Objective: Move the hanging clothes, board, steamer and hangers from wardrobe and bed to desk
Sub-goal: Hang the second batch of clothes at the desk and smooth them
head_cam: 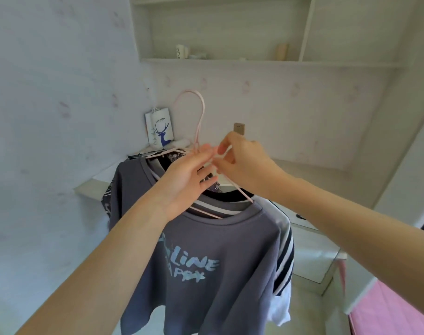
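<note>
A person holds a bunch of clothes up in front of a white corner desk (310,250). The left hand (189,180) grips the necks of thin pink hangers (198,117), fingers curled round them just below the hooks; the right hand (240,163) pinches the same wires beside it. A grey printed T-shirt (206,250) hangs foremost, with a striped white shirt (284,250) behind. The clothes hang above the desk, not yet set down. Board and steamer are out of view, so most of the task seems left.
</note>
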